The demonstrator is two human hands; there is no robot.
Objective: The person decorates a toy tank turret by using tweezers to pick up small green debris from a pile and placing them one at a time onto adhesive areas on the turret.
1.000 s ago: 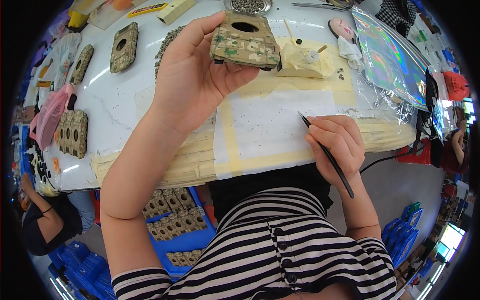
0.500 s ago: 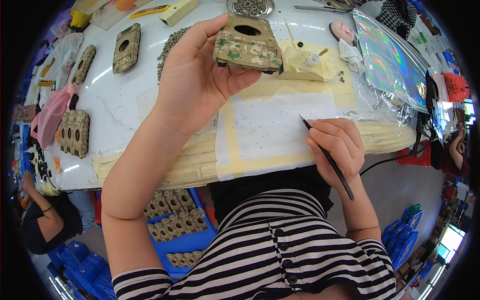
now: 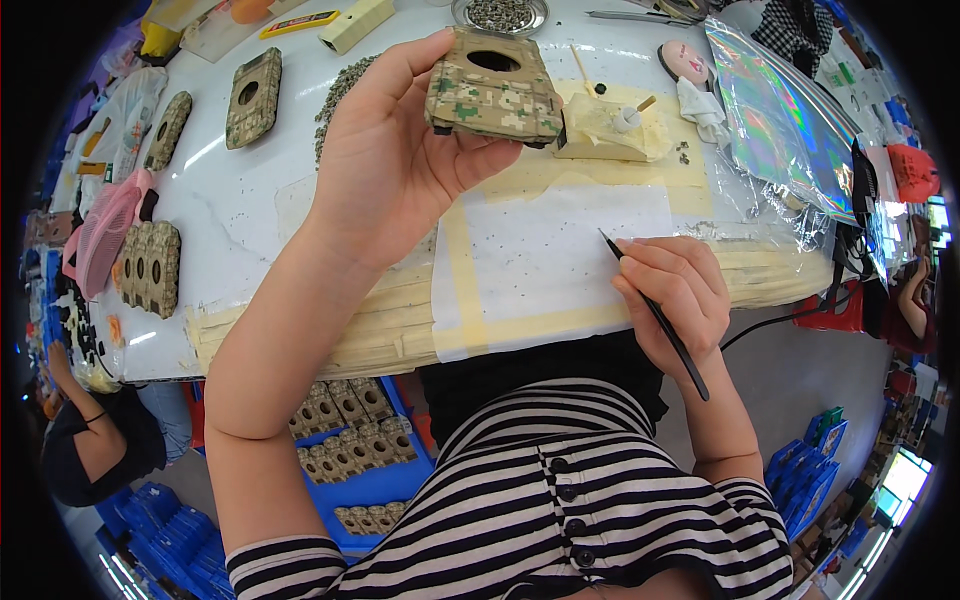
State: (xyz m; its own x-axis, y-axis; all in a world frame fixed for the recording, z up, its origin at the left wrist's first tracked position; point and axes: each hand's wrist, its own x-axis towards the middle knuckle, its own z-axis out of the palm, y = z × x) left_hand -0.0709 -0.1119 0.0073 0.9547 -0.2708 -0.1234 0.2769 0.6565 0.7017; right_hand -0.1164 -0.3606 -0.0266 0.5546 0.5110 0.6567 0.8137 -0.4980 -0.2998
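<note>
My left hand [image 3: 385, 165] is raised over the table, its fingers closed round the edges of a camouflage-patterned model tank hull [image 3: 497, 103]. A dark round hole shows in the hull's top. My right hand [image 3: 680, 295] pinches a slim black pair of tweezers [image 3: 664, 322], its tip pointing up and left over a white paper sheet [image 3: 560, 240]. Tiny dark specks lie scattered on that sheet. Just beyond the hull, a masking-tape-covered block [image 3: 607, 140] carries a small white nozzle-like piece with a wooden stick in it.
Similar hulls lie at the left [image 3: 254, 97], with a pink mesh piece [image 3: 108, 225] beside them. A metal dish [image 3: 502, 15] of small grey parts stands at the back. Shiny film [image 3: 780, 120] covers the right. A blue tray [image 3: 345, 475] of hulls sits below the table's edge.
Almost nothing differs. The hull in my left hand has tilted very slightly; my right hand holds the tweezers in the same spot.
</note>
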